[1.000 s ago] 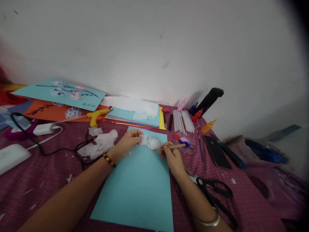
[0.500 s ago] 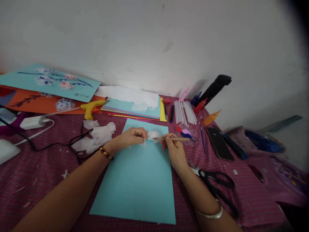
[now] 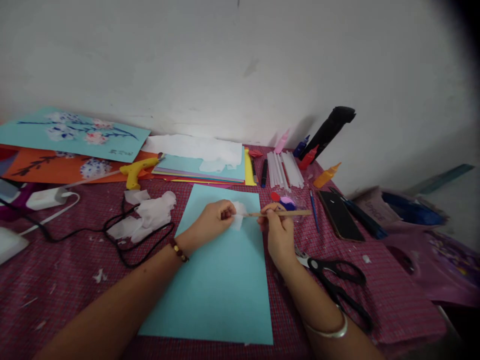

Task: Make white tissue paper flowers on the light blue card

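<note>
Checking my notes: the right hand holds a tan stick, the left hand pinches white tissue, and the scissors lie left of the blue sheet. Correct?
Not quite: the head view shows the scissors lying right of the blue sheet. The right hand does hold a tan stick, and the left hand pinches white tissue.

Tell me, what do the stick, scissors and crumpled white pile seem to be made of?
Stick: probably wood, plain and matte, judging by its pale tan colour.
Scissors: likely metal where grey and slightly shiny, plastic where smooth and black.
White pile: perhaps tissue paper, matte, from its thin, crumpled layers.
</note>
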{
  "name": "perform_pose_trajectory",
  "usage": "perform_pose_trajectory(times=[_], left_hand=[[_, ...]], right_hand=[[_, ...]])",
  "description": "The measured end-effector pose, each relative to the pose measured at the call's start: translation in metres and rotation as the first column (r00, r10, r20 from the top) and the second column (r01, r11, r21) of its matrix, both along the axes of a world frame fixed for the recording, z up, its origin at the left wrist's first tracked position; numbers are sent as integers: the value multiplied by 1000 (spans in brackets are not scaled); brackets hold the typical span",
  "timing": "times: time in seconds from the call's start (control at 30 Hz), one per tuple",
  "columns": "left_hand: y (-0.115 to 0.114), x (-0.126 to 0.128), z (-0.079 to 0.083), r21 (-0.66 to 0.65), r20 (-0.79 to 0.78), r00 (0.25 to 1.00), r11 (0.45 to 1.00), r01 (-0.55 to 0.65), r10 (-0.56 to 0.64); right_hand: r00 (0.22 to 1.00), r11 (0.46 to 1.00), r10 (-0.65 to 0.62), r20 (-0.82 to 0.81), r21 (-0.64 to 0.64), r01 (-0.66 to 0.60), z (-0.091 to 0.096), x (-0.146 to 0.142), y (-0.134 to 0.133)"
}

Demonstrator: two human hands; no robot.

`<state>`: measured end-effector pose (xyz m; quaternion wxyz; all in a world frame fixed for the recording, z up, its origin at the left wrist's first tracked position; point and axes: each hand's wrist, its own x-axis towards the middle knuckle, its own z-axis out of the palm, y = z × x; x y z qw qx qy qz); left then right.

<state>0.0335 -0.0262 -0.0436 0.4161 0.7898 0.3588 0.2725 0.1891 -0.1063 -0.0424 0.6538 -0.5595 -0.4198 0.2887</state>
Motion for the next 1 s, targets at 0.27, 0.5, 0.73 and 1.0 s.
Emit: perform_pose_trajectory(times=[0.27,0.5,0.73,1.0], left_hand=[[3,0,-1,-27,23,1000,999,-18,19],[6,-2,2,-177,208,973,982,-67,104],[11,-8,2,-291,312,922,947,-135,227],[10,-7,1,-296,315,926,949,-111,207]], right_hand=[[937,992,121,328,-76,-102,-6,-8,-1],[852,990,133,507,-113,-88,-6,-8,0],[654,990,142,743,-115,-83,-2,-12,-4],[882,986,166,440,-98,-137,6,-13,-7]])
